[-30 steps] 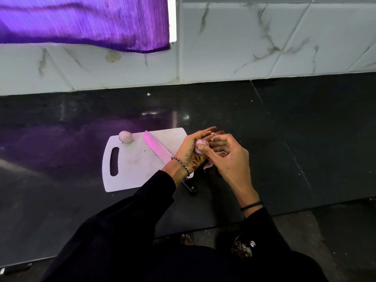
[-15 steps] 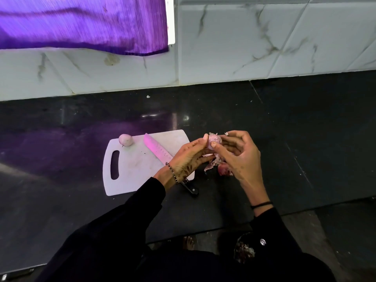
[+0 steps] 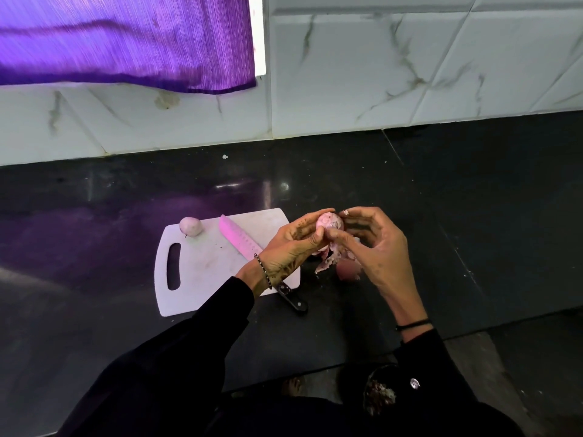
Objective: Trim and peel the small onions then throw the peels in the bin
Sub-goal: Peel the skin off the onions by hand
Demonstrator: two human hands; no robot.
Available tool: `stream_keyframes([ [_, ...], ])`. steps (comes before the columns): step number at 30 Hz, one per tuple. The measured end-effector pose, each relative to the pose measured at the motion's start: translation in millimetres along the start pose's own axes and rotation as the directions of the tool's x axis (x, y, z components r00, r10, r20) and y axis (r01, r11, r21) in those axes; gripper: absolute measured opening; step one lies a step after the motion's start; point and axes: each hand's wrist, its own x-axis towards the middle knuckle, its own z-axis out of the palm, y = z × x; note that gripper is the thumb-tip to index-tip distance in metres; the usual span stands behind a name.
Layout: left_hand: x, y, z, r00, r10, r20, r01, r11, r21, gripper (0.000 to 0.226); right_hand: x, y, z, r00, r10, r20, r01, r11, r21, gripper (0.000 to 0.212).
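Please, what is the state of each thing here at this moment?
Held onion: partly peeled, skin hanging below.
Left hand: grips held onion.
Right hand: pinches held onion.
Far onion: looks peeled, at cutting board corner.
Knife: lies across cutting board, unheld.
Third onion: on counter, partly hidden.

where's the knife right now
In the head view the knife lies diagonally across the white cutting board, left of centre, its middle hidden under the left hand and its black handle jutting off the board's near right corner onto the dark counter.
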Motion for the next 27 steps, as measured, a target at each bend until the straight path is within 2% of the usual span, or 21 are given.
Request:
stream_keyframes([
  [2,0.4,-0.5,-0.8,1.000,-0.010,-0.004,0.010,1.000,-0.028,0.039,0.1,0.1,0.1,0.997,0.010,-0.078,-0.008,1.000,0.015,0.019],
  [5,0.6,-0.6,-3.6,0.998,-0.035,-0.053,0.032,0.998,-0.057,0.043,4.4,9.8,-1.6,0.982,0.003,-0.190,-0.024,0.994,-0.109,0.012],
  [9,2.8,-2.8,-5.3,0.984,-0.136,-0.115,0.128,0.989,-0.076,0.048,9.1,22.9,-6.1,0.980,0.084,-0.183,-0.124,0.968,-0.218,0.012],
  [12,5.0,-2.9,-1.1,0.959,-0.252,-0.130,0.239,0.965,-0.108,0.055,8.3,23.2,-6.0,0.992,0.071,-0.105,-0.104,0.928,-0.358,0.013],
  [14,5.6,-2.4,2.1,0.943,-0.302,-0.140,0.278,0.946,-0.167,0.058,7.1,20.7,-4.8,0.994,0.071,-0.082,-0.093,0.949,-0.301,0.010],
  [17,4.3,0.1,9.0,0.941,-0.320,-0.111,0.284,0.924,-0.258,0.051,5.4,13.0,-1.1,0.992,0.086,-0.095,-0.101,0.981,-0.164,0.009],
  [20,2.6,3.2,15.4,0.939,-0.330,-0.097,0.282,0.901,-0.331,0.046,3.9,7.0,1.8,0.997,0.039,-0.067,-0.050,0.983,-0.176,0.014],
  [23,3.0,7.1,18.8,0.937,-0.333,-0.105,0.269,0.880,-0.392,0.042,3.2,1.5,4.0,0.997,0.047,-0.055,-0.052,0.994,-0.099,0.013],
  [27,2.2,9.2,20.8,0.942,-0.317,-0.110,0.255,0.890,-0.378,0.042,-0.9,-2.3,6.3,0.996,0.054,-0.067,-0.058,0.996,-0.065,0.009],
])
